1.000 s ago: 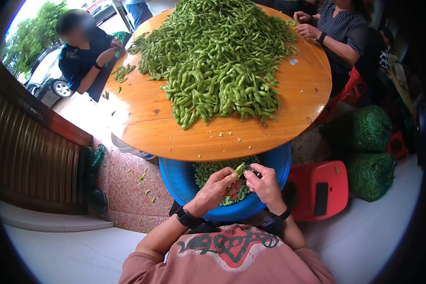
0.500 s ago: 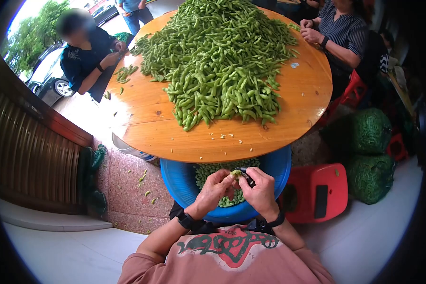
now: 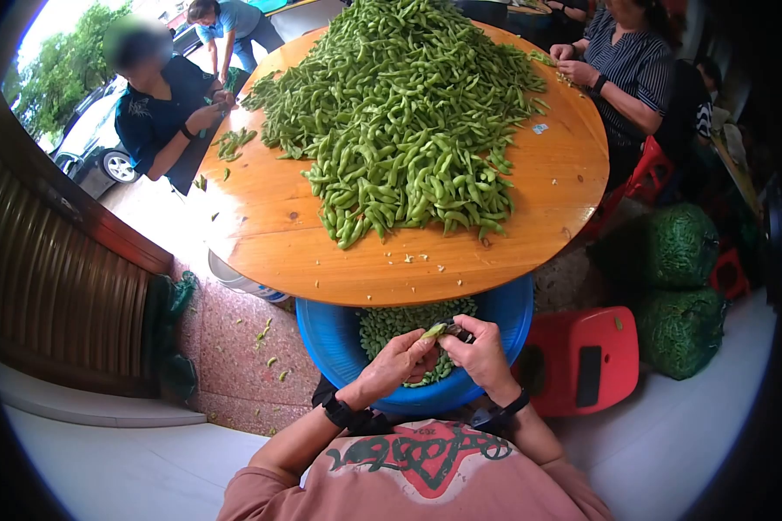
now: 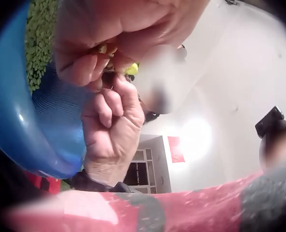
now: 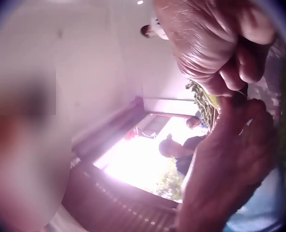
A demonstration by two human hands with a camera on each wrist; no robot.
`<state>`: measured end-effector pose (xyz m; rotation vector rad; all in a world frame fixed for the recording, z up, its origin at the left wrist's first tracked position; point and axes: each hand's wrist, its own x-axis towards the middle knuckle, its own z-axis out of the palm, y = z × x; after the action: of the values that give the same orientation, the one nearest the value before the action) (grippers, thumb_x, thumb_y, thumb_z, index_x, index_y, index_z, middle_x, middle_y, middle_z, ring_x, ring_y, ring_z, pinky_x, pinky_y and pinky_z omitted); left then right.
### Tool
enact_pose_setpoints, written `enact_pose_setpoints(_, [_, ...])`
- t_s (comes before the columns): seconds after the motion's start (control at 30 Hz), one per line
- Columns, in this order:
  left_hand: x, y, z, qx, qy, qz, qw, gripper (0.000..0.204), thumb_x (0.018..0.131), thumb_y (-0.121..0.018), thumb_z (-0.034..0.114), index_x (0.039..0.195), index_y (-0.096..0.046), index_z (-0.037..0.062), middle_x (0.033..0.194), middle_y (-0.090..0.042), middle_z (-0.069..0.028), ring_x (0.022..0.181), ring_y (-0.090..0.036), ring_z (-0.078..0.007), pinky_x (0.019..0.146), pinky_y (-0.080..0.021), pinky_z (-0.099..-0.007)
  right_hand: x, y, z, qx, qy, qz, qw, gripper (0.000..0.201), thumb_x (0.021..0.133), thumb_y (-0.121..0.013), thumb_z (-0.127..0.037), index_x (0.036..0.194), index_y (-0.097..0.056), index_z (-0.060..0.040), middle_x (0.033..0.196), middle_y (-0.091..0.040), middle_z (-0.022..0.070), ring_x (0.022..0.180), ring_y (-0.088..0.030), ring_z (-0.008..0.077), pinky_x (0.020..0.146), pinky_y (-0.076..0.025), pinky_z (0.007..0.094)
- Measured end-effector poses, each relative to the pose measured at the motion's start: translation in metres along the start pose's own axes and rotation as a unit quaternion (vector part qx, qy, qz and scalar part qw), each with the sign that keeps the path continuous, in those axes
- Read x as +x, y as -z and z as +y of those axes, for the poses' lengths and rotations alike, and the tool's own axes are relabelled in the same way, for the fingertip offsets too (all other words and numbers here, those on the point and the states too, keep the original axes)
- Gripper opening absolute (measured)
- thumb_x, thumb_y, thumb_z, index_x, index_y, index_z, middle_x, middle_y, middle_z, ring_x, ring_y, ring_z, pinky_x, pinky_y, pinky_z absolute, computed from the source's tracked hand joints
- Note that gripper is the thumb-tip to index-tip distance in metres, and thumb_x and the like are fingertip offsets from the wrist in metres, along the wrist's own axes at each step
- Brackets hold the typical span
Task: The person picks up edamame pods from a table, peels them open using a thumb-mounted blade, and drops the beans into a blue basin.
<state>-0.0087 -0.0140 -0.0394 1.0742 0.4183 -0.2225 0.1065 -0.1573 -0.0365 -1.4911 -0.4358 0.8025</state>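
Over the blue basin [image 3: 326, 343], my left hand [image 3: 394, 363] and right hand [image 3: 481, 354] meet fingertip to fingertip. Between them is a green edamame pod [image 3: 435, 331], pinched by the left thumb and fingers at one end and by the right at the other. Something small and dark sits at the right fingertips; its kind is unclear. In the left wrist view a bit of the pod [image 4: 132, 69] shows past the curled fingers. Shelled beans [image 3: 382, 325] lie in the basin below, partly hidden by the hands.
A large heap of edamame pods [image 3: 408, 139] covers much of the round wooden table [image 3: 269, 252]. A red stool [image 3: 617, 352] stands right of the basin, with filled green net bags [image 3: 682, 330] beyond. People sit at both table sides; another bends over behind, at the left.
Both hands stay together over the basin while the pod turns between their fingertips. The right hand has shifted slightly. At the back left, a standing person has bent down.
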Motion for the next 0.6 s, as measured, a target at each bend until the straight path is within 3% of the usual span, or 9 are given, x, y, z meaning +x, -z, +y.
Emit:
enact_pose_setpoints(0.1, [-0.003, 0.001, 0.004, -0.018, -0.014, -0.037, 0.999, 0.027, 0.107, -0.044, 0.027, 0.108, -0.056, 0.0031, 0.083, -0.053, 0.0008, 0.067, -0.044, -0.0058, 0.058, -0.041, -0.0233, -0.002, 0.002, -0.006, 0.144, -0.054, -0.028, 0.988, 0.002, 0.088, -0.063, -0.001, 0.088, -0.065, -0.0021, 0.068, -0.054, -0.0048, 0.054, -0.045, 0.0009, 0.046, -0.032, 0.0196])
enact_pose_setpoints(0.23, [-0.001, 0.017, 0.004, 0.113, -0.036, -0.084, 0.989, 0.024, 0.103, -0.052, 0.023, 0.107, -0.060, 0.0011, 0.094, -0.061, -0.0056, 0.076, -0.058, -0.0140, 0.069, -0.050, -0.0280, -0.015, 0.020, -0.023, -0.061, 0.042, 0.050, 0.996, 0.010, 0.082, -0.067, -0.006, 0.090, -0.067, 0.0008, 0.067, -0.059, -0.0026, 0.056, -0.049, 0.0044, 0.050, -0.041, 0.0264])
enact_pose_setpoints(0.27, [0.001, 0.023, 0.000, 0.370, -0.214, -0.104, 0.898, 0.021, 0.100, -0.056, 0.021, 0.105, -0.063, 0.0011, 0.099, -0.063, -0.0080, 0.083, -0.062, -0.0198, 0.075, -0.052, -0.0308, -0.023, 0.030, -0.037, -0.135, 0.079, 0.084, 0.984, 0.010, 0.081, -0.066, -0.005, 0.089, -0.066, 0.0015, 0.066, -0.060, 0.0022, 0.056, -0.054, 0.0089, 0.051, -0.042, 0.0282])
enact_pose_setpoints(0.3, [0.001, 0.027, -0.001, 0.588, -0.369, -0.115, 0.711, 0.019, 0.096, -0.061, 0.018, 0.103, -0.065, 0.0012, 0.104, -0.066, -0.0105, 0.090, -0.066, -0.0256, 0.082, -0.054, -0.0336, -0.031, 0.043, -0.050, -0.207, 0.118, 0.118, 0.964, 0.010, 0.081, -0.065, -0.005, 0.089, -0.066, 0.0022, 0.064, -0.062, 0.0069, 0.055, -0.058, 0.0135, 0.052, -0.044, 0.0301])
enact_pose_setpoints(0.37, [-0.005, 0.023, 0.030, 0.603, -0.358, -0.133, 0.701, 0.015, 0.087, -0.068, 0.012, 0.098, -0.069, 0.0028, 0.106, -0.068, -0.0130, 0.098, -0.067, -0.0330, 0.088, -0.054, -0.0373, -0.041, 0.082, -0.053, -0.368, 0.103, 0.151, 0.912, 0.011, 0.080, -0.065, -0.006, 0.086, -0.064, 0.0030, 0.068, -0.064, 0.0204, 0.063, -0.066, 0.0318, 0.058, -0.049, 0.0386])
enact_pose_setpoints(0.43, [-0.002, 0.009, 0.082, 0.474, -0.318, -0.167, 0.804, 0.013, 0.085, -0.070, 0.008, 0.096, -0.069, 0.0029, 0.103, -0.069, -0.0130, 0.095, -0.067, -0.0298, 0.083, -0.055, -0.0375, -0.054, 0.107, -0.052, -0.538, 0.022, 0.160, 0.827, 0.014, 0.081, -0.067, -0.009, 0.085, -0.062, 0.0034, 0.073, -0.062, 0.0276, 0.073, -0.064, 0.0450, 0.065, -0.050, 0.0474])
enact_pose_setpoints(0.5, [0.009, 0.006, 0.124, 0.524, -0.312, -0.025, 0.792, 0.016, 0.084, -0.070, 0.005, 0.099, -0.067, 0.0025, 0.099, -0.068, -0.0144, 0.093, -0.067, -0.0301, 0.078, -0.054, -0.0381, -0.059, 0.125, -0.038, -0.553, 0.033, 0.188, 0.811, 0.022, 0.079, -0.071, -0.013, 0.079, -0.057, 0.0047, 0.067, -0.059, 0.0270, 0.069, -0.062, 0.0455, 0.061, -0.046, 0.0501])
enact_pose_setpoints(0.57, [0.040, 0.008, 0.159, 0.631, -0.427, 0.122, 0.636, 0.018, 0.086, -0.068, 0.006, 0.103, -0.067, 0.0039, 0.099, -0.066, -0.0144, 0.088, -0.065, -0.0317, 0.075, -0.053, -0.0397, -0.061, 0.130, -0.032, -0.527, 0.015, 0.217, 0.821, 0.020, 0.082, -0.069, -0.011, 0.079, -0.057, 0.0047, 0.068, -0.058, 0.0272, 0.069, -0.061, 0.0456, 0.060, -0.045, 0.0496])
enact_pose_setpoints(0.6, [0.065, 0.007, 0.175, 0.609, -0.473, 0.164, 0.615, 0.018, 0.087, -0.067, 0.007, 0.104, -0.066, 0.0046, 0.101, -0.065, -0.0134, 0.087, -0.064, -0.0324, 0.076, -0.053, -0.0405, -0.057, 0.128, -0.033, -0.527, 0.017, 0.218, 0.821, 0.020, 0.082, -0.069, -0.011, 0.079, -0.057, 0.0047, 0.068, -0.058, 0.0272, 0.069, -0.061, 0.0456, 0.060, -0.045, 0.0496])
